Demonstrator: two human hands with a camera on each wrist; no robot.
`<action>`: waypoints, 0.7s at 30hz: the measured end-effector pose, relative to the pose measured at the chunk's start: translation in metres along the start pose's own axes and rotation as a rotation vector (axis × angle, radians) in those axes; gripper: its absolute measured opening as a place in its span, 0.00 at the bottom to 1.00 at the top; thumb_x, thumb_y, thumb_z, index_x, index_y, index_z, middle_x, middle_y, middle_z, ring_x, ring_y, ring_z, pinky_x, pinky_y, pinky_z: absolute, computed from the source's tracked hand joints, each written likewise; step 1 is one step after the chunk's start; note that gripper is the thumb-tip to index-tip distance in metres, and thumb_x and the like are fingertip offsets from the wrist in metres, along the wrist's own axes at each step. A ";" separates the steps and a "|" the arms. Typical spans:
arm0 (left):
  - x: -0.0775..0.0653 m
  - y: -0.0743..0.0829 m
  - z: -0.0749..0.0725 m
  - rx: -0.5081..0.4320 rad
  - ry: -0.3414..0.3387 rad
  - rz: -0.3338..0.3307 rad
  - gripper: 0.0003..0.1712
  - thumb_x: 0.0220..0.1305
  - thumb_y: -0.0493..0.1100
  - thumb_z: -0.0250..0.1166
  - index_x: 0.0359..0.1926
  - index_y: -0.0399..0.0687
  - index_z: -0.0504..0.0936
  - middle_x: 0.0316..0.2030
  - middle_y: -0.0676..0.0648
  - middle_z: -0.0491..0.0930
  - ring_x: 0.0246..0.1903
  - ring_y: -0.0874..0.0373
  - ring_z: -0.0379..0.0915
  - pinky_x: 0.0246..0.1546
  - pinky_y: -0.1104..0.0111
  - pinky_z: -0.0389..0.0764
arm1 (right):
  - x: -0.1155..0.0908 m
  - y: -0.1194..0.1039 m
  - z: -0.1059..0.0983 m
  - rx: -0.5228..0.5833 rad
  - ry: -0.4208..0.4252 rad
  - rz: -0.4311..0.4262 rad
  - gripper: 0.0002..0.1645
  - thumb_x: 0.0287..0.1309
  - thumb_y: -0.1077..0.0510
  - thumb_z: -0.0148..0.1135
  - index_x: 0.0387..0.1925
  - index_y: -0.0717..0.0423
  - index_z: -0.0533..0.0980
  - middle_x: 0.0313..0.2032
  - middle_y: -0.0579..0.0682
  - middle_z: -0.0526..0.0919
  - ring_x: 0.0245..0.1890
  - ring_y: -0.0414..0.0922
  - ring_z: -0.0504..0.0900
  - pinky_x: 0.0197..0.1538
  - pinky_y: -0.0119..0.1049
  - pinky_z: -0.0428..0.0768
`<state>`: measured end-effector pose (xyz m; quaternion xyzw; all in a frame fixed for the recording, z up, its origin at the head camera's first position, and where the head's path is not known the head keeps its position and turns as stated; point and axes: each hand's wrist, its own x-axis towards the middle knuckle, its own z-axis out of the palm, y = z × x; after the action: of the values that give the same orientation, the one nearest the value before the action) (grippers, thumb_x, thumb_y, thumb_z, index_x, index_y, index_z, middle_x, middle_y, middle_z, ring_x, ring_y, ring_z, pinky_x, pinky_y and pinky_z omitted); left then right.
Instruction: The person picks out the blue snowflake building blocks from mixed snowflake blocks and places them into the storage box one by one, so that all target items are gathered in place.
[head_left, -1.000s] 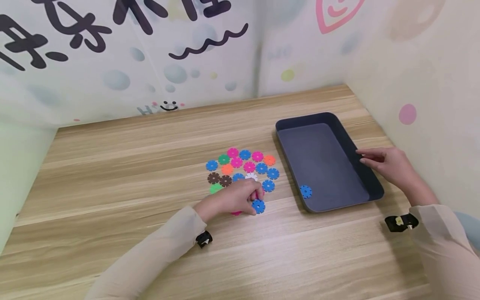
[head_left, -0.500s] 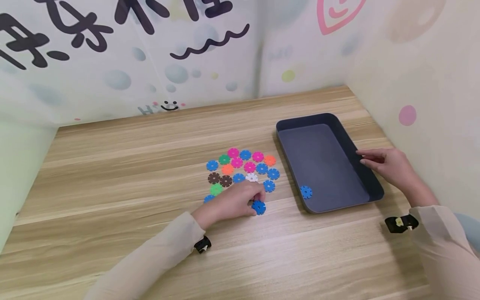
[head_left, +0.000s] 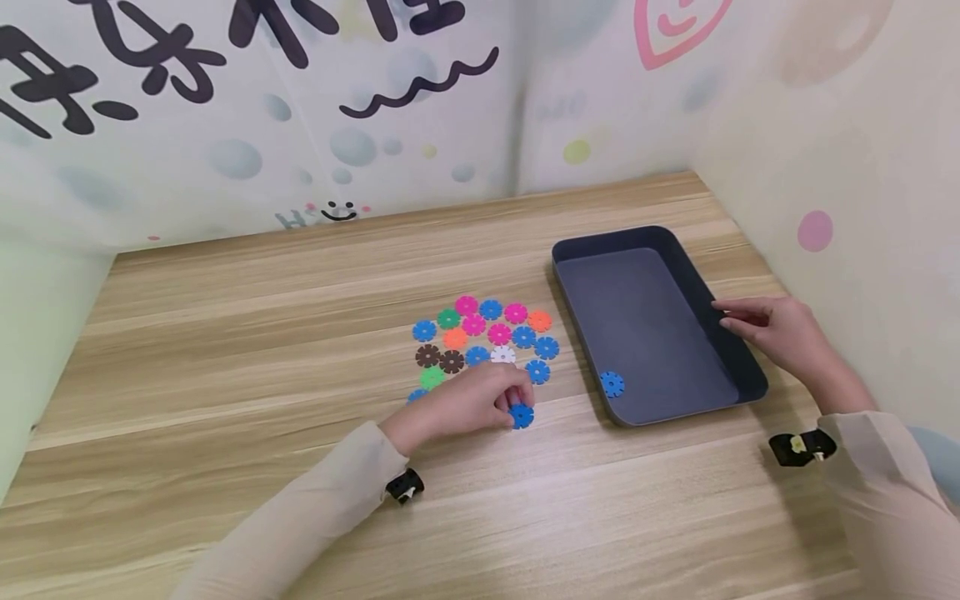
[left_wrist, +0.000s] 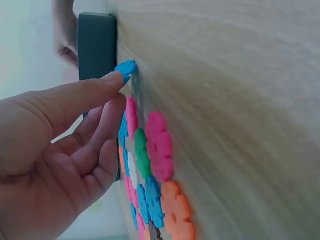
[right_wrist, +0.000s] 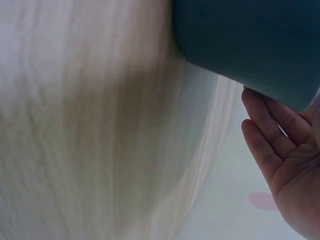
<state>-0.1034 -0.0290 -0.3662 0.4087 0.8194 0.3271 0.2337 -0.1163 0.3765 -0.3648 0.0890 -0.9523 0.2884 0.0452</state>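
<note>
My left hand point(head_left: 468, 404) pinches a blue notched plastic disc point(head_left: 522, 416) between thumb and fingers, low over the table in front of the other discs. In the left wrist view the blue disc point(left_wrist: 127, 67) sticks out past the thumb tip, close to the wood. Under and behind this hand lie several flat discs, among them a white disc point(head_left: 503, 355), a brown disc point(head_left: 452, 362) and a light green disc point(head_left: 432, 378). My right hand point(head_left: 780, 329) holds the right rim of a dark grey tray point(head_left: 645, 325), its fingers along the outer wall point(right_wrist: 250, 45).
One blue disc point(head_left: 612, 384) lies inside the tray at its near left corner. Pink, orange, blue and green discs spread left of the tray on the wooden table point(head_left: 262, 350). Printed walls point(head_left: 435, 125) close off the back and right sides.
The blue disc in my left hand has shifted slightly to the right, and the hand has turned a little with it. My right hand and the tray stay in place.
</note>
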 end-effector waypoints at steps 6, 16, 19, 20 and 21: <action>0.003 0.001 -0.005 -0.082 -0.062 0.003 0.11 0.54 0.29 0.64 0.40 0.41 0.80 0.36 0.49 0.78 0.36 0.60 0.72 0.39 0.76 0.73 | -0.001 -0.001 0.000 0.001 0.005 -0.002 0.15 0.53 0.66 0.63 0.44 0.69 0.78 0.38 0.68 0.80 0.29 0.15 0.67 0.28 0.14 0.68; 0.022 0.008 -0.020 -0.121 -0.059 0.032 0.11 0.59 0.29 0.59 0.43 0.40 0.80 0.39 0.49 0.78 0.39 0.60 0.72 0.40 0.76 0.73 | -0.001 0.001 0.001 -0.004 0.010 0.000 0.16 0.52 0.66 0.63 0.44 0.69 0.78 0.39 0.68 0.79 0.30 0.13 0.66 0.29 0.14 0.68; 0.030 0.013 -0.025 -0.109 -0.049 0.039 0.11 0.60 0.29 0.58 0.43 0.41 0.80 0.39 0.50 0.79 0.39 0.61 0.72 0.40 0.76 0.73 | -0.001 0.001 0.001 -0.002 0.010 0.002 0.15 0.53 0.66 0.63 0.44 0.69 0.78 0.39 0.68 0.79 0.30 0.13 0.66 0.29 0.14 0.68; 0.033 0.015 -0.027 -0.109 -0.048 0.044 0.11 0.60 0.29 0.58 0.43 0.41 0.80 0.39 0.50 0.79 0.39 0.61 0.72 0.40 0.76 0.73 | -0.001 0.001 0.001 0.000 0.009 0.003 0.15 0.53 0.66 0.63 0.44 0.69 0.78 0.39 0.69 0.79 0.30 0.13 0.66 0.29 0.14 0.68; 0.036 0.016 -0.029 -0.110 -0.045 0.053 0.11 0.60 0.29 0.58 0.43 0.41 0.80 0.39 0.50 0.79 0.39 0.61 0.72 0.39 0.76 0.74 | -0.001 0.001 0.001 -0.001 0.009 0.004 0.15 0.53 0.66 0.63 0.44 0.69 0.78 0.39 0.69 0.79 0.30 0.13 0.66 0.28 0.14 0.68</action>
<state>-0.1339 -0.0021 -0.3397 0.4243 0.7835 0.3684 0.2655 -0.1158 0.3770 -0.3664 0.0857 -0.9524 0.2884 0.0491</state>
